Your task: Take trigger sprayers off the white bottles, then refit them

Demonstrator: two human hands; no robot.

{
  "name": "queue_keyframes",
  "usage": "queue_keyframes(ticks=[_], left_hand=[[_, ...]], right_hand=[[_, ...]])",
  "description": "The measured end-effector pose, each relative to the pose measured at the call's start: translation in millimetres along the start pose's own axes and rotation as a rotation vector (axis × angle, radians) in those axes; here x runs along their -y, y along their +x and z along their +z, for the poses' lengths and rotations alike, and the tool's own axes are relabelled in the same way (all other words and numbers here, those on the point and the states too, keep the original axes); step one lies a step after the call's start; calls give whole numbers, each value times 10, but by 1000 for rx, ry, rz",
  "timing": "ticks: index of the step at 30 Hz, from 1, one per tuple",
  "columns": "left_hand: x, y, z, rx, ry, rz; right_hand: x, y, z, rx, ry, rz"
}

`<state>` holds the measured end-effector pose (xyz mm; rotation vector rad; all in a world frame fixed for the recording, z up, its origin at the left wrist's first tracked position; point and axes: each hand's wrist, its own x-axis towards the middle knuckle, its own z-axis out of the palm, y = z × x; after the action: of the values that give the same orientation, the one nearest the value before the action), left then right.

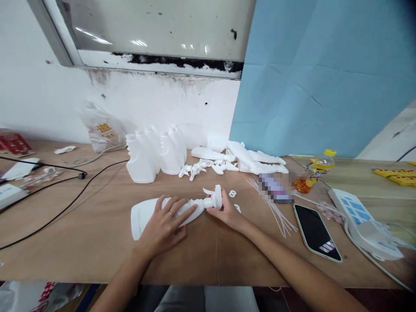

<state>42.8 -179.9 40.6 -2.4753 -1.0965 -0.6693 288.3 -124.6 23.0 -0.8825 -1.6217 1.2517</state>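
A white spray bottle [143, 215] lies on its side on the brown table, base to the left and neck to the right. Over its body is my left hand [170, 219], fingers wrapped round it and a ring on one finger. My right hand [227, 210] grips the white trigger sprayer [217, 197] at the bottle's neck; its trigger points up and left. Just right of that hand lie small white rings [232, 193]. Behind are loose trigger sprayers [195, 169] in a pile. Whether the sprayer is fully seated cannot be made out.
White bottles without sprayers [141, 160] stand at the back, and more white bottles [243, 158] lie in a heap. To the right are thin white tubes [281, 219], a phone [316, 232], a drink bottle [315, 171] and a white power strip [364, 225]. Black cables [81, 186] cross the left side.
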Motion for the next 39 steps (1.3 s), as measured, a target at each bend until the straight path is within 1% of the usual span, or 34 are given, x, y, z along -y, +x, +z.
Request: queue_keyframes(ticks=[8,11,14,16,17,20,22,25,27,30,32,35,36,37,39], left_hand=[[-26,16,-10,8,-13,17],[-33,17,-3,9,-16,12],[-34,12,3,18,-16,16],[-34,9,4,24,-13,10],[-34,8,4,23,-13,5],[-33,6,2,10,-15,4],[-29,5,1,5,-13,8],[-20,2,1,12,-18,5],[-17,1,0,12,-20,4],[-22,4,-7,4,-19,0],[-28,8,-14,-1,-21,4],[-35,13,-23,-11,-28,20],[-36,14,-24,-11,-30,21],[-35,14,-23,-10,-31,21],[-32,15,-18,-9,-32,16]], right_hand=[[39,-12,-4,-9,37,-3],[27,-11,-7,9,65,6],[22,-10,-10,7,52,24],[25,-9,-4,29,44,18],[28,-7,3,37,48,31],[38,-3,23,10,109,105],[42,1,14,34,154,116],[28,18,-44,63,93,109],[1,37,-88,26,19,93],[-37,57,-120,-15,-58,22],[-41,52,-119,1,-91,29],[-18,29,-109,82,-67,129],[-7,23,-107,99,-50,143],[3,20,-106,101,-40,131],[19,21,-109,63,-45,57]])
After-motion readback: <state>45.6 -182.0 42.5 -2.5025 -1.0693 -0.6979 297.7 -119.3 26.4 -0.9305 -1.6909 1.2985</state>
